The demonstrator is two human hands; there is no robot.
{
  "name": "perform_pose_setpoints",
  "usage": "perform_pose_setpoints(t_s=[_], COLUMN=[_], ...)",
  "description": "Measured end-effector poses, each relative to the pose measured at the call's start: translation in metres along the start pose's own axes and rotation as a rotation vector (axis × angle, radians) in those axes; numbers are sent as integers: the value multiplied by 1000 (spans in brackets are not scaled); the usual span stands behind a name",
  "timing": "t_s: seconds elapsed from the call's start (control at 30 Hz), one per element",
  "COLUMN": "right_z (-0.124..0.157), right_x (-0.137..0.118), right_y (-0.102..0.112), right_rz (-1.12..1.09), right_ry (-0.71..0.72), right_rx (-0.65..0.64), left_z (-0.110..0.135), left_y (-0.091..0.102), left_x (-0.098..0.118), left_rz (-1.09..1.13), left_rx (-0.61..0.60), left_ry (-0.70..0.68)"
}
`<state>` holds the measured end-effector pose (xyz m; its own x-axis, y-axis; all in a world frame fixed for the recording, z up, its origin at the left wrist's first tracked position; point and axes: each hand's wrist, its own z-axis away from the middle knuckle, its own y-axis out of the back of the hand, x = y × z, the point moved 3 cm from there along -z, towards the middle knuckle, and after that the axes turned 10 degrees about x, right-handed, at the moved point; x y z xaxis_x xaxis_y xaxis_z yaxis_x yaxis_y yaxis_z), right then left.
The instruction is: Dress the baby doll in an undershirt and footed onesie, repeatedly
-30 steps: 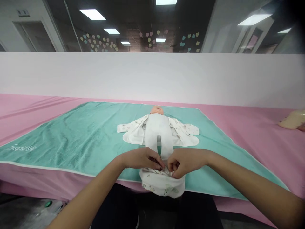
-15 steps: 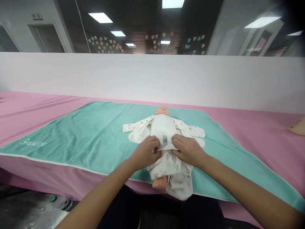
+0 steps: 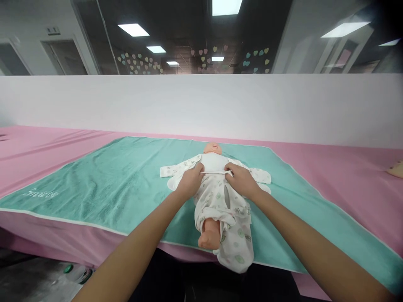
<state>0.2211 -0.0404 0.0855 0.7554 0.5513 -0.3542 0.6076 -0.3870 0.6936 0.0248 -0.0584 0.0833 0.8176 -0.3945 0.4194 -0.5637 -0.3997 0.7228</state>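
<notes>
A baby doll (image 3: pixel 213 148) lies on its back, head toward the white wall. It wears a white undershirt (image 3: pixel 214 162) and an open printed jacket (image 3: pixel 170 171) spread to both sides. My left hand (image 3: pixel 192 181) and my right hand (image 3: pixel 241 179) each pinch one side of the waistband of white printed pants (image 3: pixel 215 195) at the doll's belly. The waistband is stretched straight between them. One bare foot (image 3: pixel 209 240) sticks out of the bunched leg on the left. The right pant leg (image 3: pixel 237 249) hangs flat over the table edge, its foot hidden.
A green towel (image 3: pixel 119 188) lies under the doll on a pink cover (image 3: pixel 330 172). The white wall (image 3: pixel 157 102) runs behind, with glass above it. A skin-coloured object (image 3: pixel 396 169) shows at the right edge. A green-capped bottle (image 3: pixel 75 273) is low at left.
Both hands have moved up toward the doll's chest, drawing the waistband higher over the undershirt. The grey mark on the white garment is now covered, and more of the bare foot shows.
</notes>
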Motion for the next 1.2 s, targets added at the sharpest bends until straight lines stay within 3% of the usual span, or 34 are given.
perform_pose_setpoints(t_s=[0.17,0.3,0.4,0.53,0.73,1.03,1.2], right_z=[-7,6,10,14,20,19,15], right_x=[40,53,53,53,59,62,64], right_y=[-30,-45,-45,-40,-36,-32,-26], right_rz=[-252,-344,-381,-454,-686,-920,-628], right_ry=[-256,-382,-522,-710,-709,-704,-611], right_rx=[132,240,155,-16,-138,-157,-27], left_z=[-16,-11,-6,-2,1,7,8], left_y=[-24,-41,-46,-41,-37,-40,-41], left_x=[-6,-26,-40,-40,-32,-38,-39], left_rz=[72,242,423,586,622,629,626], left_rx=[92,121,23,-63,31,97,96], left_ry=[2,224,413,468,485,582,550])
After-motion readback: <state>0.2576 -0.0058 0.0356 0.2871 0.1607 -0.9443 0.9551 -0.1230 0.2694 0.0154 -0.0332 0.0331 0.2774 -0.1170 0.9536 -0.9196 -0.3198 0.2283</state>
